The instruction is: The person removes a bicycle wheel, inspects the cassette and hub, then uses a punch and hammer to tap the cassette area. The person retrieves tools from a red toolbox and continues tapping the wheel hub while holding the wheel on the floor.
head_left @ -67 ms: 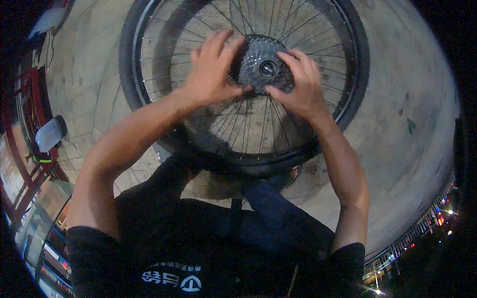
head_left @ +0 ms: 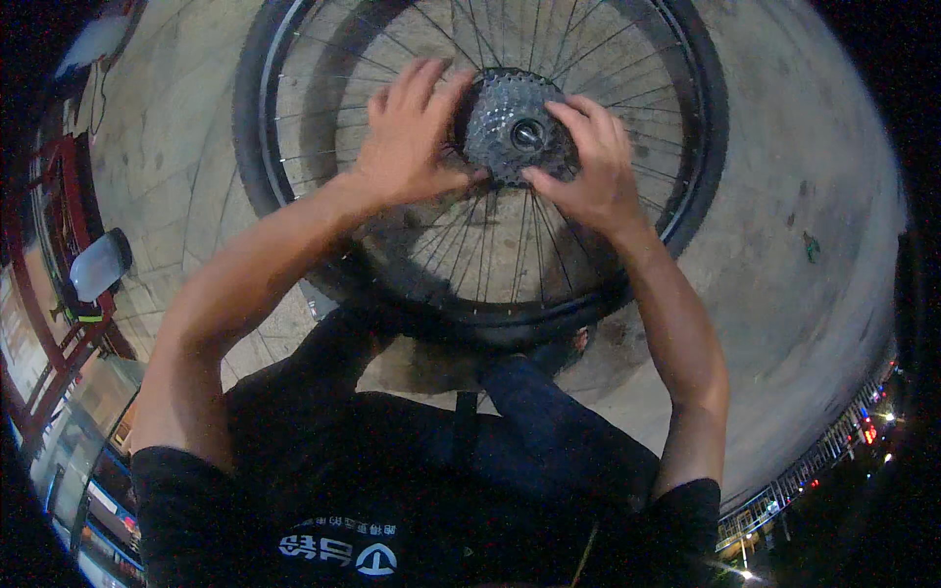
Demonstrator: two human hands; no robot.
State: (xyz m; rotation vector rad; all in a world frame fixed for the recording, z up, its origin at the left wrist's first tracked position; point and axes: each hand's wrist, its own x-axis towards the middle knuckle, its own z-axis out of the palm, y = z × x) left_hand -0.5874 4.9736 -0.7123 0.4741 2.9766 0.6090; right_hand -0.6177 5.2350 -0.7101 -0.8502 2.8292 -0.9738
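Note:
A bicycle wheel (head_left: 253, 147) with a black tyre and thin spokes lies in front of my legs. At its hub is a dark, toothed sprocket cassette (head_left: 500, 110) with a round opening in its middle. My right hand (head_left: 598, 167) grips the cassette's right side, thumb low and fingertips near the top right. On the opposite side, my left hand (head_left: 412, 137) has its fingers spread and its thumb near the lower left teeth. A narrow dark gap shows between those left fingers and the sprockets. The undersides of the cassette and hub are hidden.
Grey paving (head_left: 784, 176) surrounds the wheel. A red metal frame (head_left: 74, 196) and a pale rounded object (head_left: 98, 265) stand at the far left. My dark-clothed legs (head_left: 549, 402) are close to the tyre's near edge. Small lights glow at the lower right.
My left hand has shifted slightly left, off the cassette's edge. The right hand stays in nearly the same place.

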